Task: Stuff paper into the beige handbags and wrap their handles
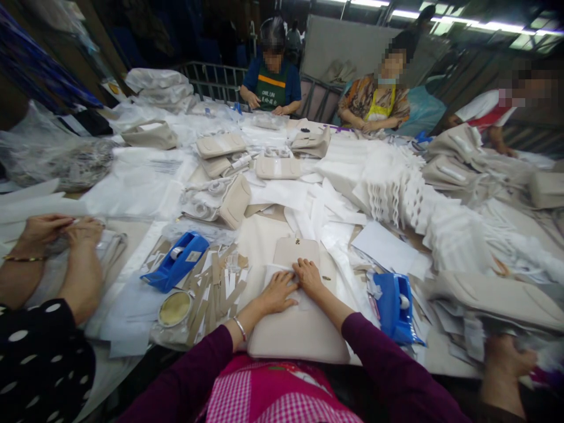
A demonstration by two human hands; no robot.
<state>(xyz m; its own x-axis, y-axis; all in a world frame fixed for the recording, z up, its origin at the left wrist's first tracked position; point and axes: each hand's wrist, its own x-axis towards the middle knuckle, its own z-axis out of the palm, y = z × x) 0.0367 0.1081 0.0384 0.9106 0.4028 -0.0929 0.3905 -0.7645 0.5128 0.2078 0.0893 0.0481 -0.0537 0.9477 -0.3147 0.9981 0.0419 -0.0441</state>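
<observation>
A beige handbag (304, 341) lies flat in front of me at the table's edge, its flap (286, 249) with a small gold clasp (298, 241) laid back away from me. A thin white sheet (274, 271) rests on the bag, partly under my hands. My left hand (278, 292) lies flat over the sheet with its fingers spread. Beside it, my right hand (310, 277) touches the sheet and bag with its fingers apart and slightly bent; what is under its fingertips is hidden.
Blue tape dispensers stand to the left (178, 261) and right (395, 308). Beige and white strips (220, 282) and a tape roll (175, 308) lie at left. White foam sheets (388, 182) and more bags (277, 167) cover the table. Co-workers' hands (83, 235) work nearby.
</observation>
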